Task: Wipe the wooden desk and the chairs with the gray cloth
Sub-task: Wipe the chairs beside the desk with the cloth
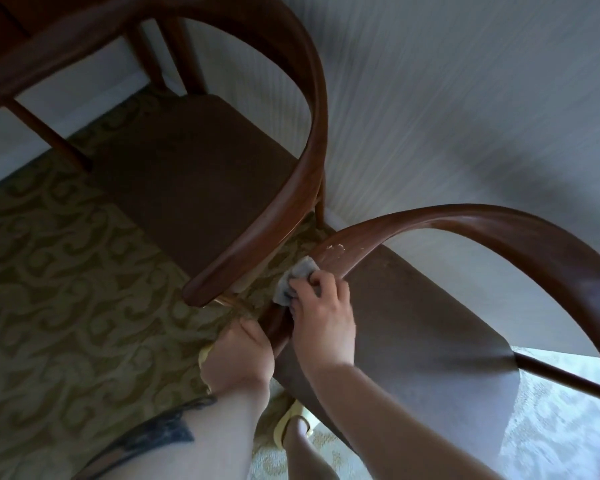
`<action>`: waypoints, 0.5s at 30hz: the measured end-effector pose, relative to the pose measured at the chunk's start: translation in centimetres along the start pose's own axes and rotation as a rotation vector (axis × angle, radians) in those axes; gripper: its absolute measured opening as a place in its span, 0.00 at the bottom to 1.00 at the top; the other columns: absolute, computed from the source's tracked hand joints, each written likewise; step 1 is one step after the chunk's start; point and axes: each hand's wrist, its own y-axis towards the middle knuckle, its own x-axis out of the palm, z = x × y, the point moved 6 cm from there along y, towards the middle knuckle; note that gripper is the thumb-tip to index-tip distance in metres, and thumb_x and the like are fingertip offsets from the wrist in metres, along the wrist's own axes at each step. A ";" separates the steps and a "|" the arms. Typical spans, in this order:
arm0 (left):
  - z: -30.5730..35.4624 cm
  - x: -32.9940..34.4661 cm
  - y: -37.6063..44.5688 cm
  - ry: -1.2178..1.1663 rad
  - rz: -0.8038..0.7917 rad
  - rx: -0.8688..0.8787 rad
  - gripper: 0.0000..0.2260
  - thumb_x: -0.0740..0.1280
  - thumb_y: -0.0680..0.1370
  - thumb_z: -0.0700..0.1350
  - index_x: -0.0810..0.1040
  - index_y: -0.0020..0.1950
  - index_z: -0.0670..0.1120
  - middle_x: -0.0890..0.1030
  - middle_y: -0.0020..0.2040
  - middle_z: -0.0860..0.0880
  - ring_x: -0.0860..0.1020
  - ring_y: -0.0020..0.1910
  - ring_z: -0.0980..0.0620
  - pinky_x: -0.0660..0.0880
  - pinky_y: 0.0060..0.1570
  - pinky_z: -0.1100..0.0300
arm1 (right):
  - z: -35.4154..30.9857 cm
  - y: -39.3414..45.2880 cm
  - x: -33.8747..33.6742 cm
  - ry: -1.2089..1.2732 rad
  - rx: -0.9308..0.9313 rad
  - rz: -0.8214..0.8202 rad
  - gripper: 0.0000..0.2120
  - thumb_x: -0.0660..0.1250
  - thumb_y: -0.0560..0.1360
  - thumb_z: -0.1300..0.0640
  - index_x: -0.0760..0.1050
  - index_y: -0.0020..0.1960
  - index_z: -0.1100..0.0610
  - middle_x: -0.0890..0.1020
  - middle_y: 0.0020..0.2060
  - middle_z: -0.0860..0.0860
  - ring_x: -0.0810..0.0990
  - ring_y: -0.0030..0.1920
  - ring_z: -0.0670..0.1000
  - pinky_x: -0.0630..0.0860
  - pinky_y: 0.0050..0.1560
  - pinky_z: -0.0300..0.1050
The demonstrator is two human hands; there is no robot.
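On near chair's armrest [329, 261], right hand [323, 317] pinches gray cloth [293, 280] vs wood; left hand [238, 358] grip wraps armrest end. Crumbs [335, 249] remain; far chair [222, 161], tabletop [32, 39] status unclear.

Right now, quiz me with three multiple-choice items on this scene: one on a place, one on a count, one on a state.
1. Where is the gray cloth?
A. On the far chair's seat
B. Against the near chair's curved armrest
C. On the carpet

2. How many chairs show?
A. One
B. Two
C. Four

3. What is the left hand doing?
A. Gripping the near chair's frame below the armrest
B. Hanging free
C. Holding the cloth

Key: 1 B, the right hand presses the cloth on the armrest just below some pale specks. 2 B, the far chair and the near chair are in view. 3 A, its fingers close around the dark wood.
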 end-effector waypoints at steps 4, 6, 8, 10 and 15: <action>0.1 0.1 -0.3 -0.009 0.037 0.020 0.24 0.46 0.80 0.50 0.80 0.44 0.41 0.82 0.41 0.41 0.80 0.40 0.40 0.70 0.37 0.56 | -2.8 -2.6 1.7 -0.062 -0.419 -0.107 0.12 0.66 0.75 0.55 0.80 0.57 0.51 0.76 0.64 0.50 0.71 0.67 0.55 0.67 0.68 0.54; 0.2 0.0 -0.4 -0.041 0.064 0.016 0.26 0.45 0.79 0.50 0.79 0.44 0.40 0.82 0.41 0.39 0.79 0.40 0.39 0.66 0.37 0.56 | -0.9 -1.5 1.8 -0.174 -0.443 -0.165 0.21 0.67 0.73 0.57 0.75 0.66 0.49 0.70 0.71 0.51 0.65 0.73 0.56 0.57 0.75 0.57; 0.2 -0.1 -0.4 -0.064 0.093 0.022 0.27 0.43 0.76 0.52 0.78 0.42 0.38 0.80 0.38 0.38 0.78 0.38 0.38 0.64 0.36 0.55 | 1.4 0.2 1.2 -0.244 -0.333 -0.148 0.26 0.68 0.74 0.56 0.69 0.71 0.50 0.65 0.74 0.52 0.59 0.75 0.56 0.50 0.76 0.57; 0.1 0.0 -0.3 -0.051 0.102 0.023 0.27 0.43 0.76 0.51 0.78 0.41 0.39 0.80 0.38 0.38 0.77 0.38 0.38 0.63 0.36 0.55 | 2.3 1.1 0.5 -0.227 -0.163 -0.090 0.24 0.64 0.78 0.53 0.66 0.74 0.50 0.62 0.76 0.52 0.55 0.77 0.55 0.47 0.76 0.56; 0.3 -0.1 -0.5 -0.090 0.148 0.081 0.29 0.42 0.75 0.54 0.78 0.39 0.39 0.80 0.35 0.39 0.78 0.34 0.38 0.62 0.34 0.56 | -0.9 -1.7 3.0 -0.172 -0.283 -0.135 0.24 0.57 0.78 0.55 0.66 0.74 0.55 0.61 0.76 0.52 0.54 0.77 0.55 0.51 0.76 0.55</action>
